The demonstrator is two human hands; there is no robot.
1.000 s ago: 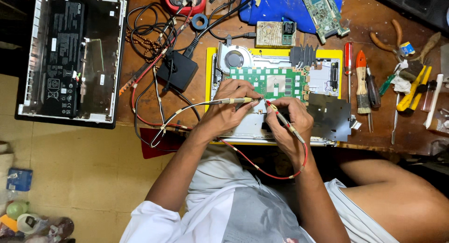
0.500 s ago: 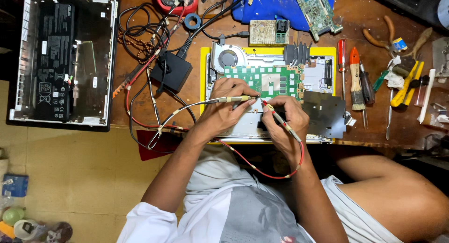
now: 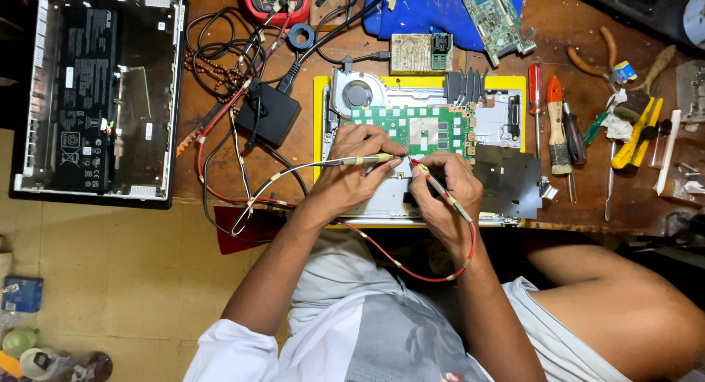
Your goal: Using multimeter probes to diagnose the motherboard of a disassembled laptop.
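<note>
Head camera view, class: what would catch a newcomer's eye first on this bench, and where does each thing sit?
At the centre, the left hand and right hand each hold a thin probe, tips meeting on a green circuit board inside an opened laptop lying on a yellow mat. A red lead loops below the right wrist. At far left lies the laptop's bottom shell with its black battery, and hand tools line the right side.
</note>
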